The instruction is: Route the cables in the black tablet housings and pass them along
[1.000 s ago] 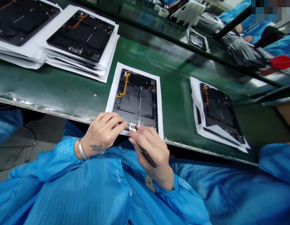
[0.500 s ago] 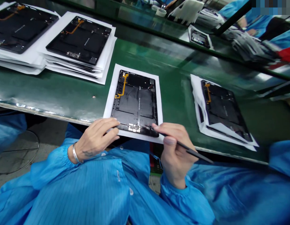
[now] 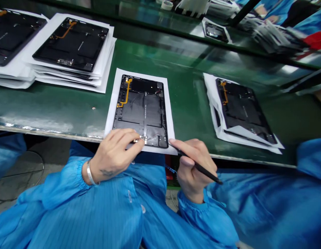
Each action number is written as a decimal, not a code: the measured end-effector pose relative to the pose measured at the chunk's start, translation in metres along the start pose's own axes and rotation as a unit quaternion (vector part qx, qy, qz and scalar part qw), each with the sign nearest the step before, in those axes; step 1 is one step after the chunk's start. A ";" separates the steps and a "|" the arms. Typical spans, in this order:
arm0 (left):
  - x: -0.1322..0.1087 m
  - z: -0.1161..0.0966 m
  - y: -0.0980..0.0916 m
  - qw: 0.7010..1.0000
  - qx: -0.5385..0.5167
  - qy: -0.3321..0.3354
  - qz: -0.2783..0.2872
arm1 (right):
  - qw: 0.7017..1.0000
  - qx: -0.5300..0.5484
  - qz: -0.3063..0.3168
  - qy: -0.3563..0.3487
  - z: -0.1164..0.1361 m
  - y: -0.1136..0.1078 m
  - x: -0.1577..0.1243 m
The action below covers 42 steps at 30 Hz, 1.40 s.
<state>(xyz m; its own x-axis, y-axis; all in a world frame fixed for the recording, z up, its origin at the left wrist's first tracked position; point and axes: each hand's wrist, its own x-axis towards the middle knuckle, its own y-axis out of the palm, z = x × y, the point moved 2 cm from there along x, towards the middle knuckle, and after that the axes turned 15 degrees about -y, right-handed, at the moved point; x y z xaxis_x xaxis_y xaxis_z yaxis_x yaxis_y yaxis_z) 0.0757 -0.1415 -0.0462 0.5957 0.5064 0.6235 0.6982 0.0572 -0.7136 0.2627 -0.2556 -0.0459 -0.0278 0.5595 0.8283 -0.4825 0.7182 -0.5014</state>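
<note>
An opened black tablet housing lies on a white paper sheet in front of me, with an orange flex cable along its upper left. My left hand rests over the housing's lower left edge, fingers bent. Its thumb and index fingertips come close together over a small board, partly covered, with nothing seen held between them. My right hand grips a slim black stick-like tool like a pen, just off the lower right corner. Its working tip is hard to make out beside the index finger.
Paper-layered stacks of tablet housings stand at left, one housing on top of the nearer stack. Another housing lies on crumpled paper to the right. A tiny part sits on the green bench. A blue sleeve shows at right.
My left hand has moved right, its thumb now up over the small board. My right hand has drawn the tool's tip off the housing's lower right corner. The view has shifted slightly.
</note>
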 end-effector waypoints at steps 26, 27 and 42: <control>0.006 0.000 0.015 0.996 0.009 0.043 0.076 | 0.996 -0.022 0.016 0.089 -0.015 0.005 -0.009; 0.006 0.000 0.015 0.996 0.012 0.046 0.079 | 0.995 -0.011 0.018 0.100 -0.017 0.004 -0.007; 0.004 -0.004 0.016 0.996 0.015 0.035 0.079 | 0.999 0.004 0.041 0.016 -0.019 -0.003 0.005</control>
<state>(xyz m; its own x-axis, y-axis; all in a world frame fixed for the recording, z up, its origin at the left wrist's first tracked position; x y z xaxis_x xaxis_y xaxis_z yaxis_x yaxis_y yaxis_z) 0.0909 -0.1425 -0.0536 0.7239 0.4499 0.5230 0.5821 0.0084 -0.8131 0.2807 -0.2470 -0.0450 -0.0392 0.6300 0.7756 -0.4866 0.6659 -0.5655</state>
